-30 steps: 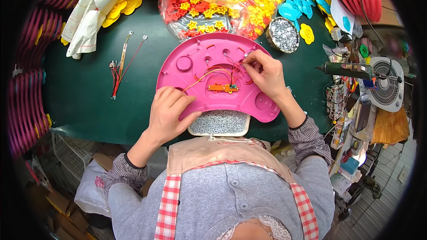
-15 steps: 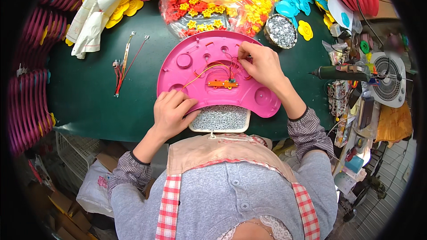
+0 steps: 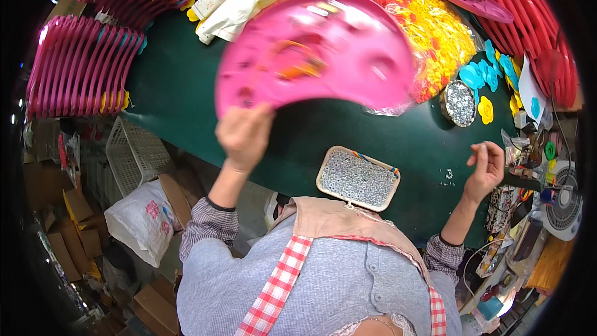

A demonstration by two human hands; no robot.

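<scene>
My left hand point(image 3: 244, 135) grips the lower left end of a pink, crescent-shaped plastic panel point(image 3: 367, 37), lifted over the far part of the table. The panel is smeared by motion. An orange strip point(image 3: 298, 70) and a curved wire show on its recessed face. My right hand point(image 3: 487, 171) is away from the panel, above the table's right side, fingers loosely bent and nothing visible in them. Close to it lie several tiny shiny pieces point(image 3: 448, 177) and a dark green power screwdriver point(image 3: 521, 180), partly hidden behind the hand. Small metal parts fill a white tray point(image 3: 321, 177) in front of me.
Stacked pink panels point(image 3: 87, 68) stand on the left, red ones point(image 3: 528, 31) at far right. Red and yellow plastic pieces point(image 3: 429, 31) are heaped at the back. A bowl of metal parts point(image 3: 459, 104), blue flower shapes point(image 3: 476, 74) and a fan point(image 3: 563, 196) are on the right.
The panel has left its place over the tray, raised and swung away by my left hand. My right hand has let go and moved right. The whole view has shifted.
</scene>
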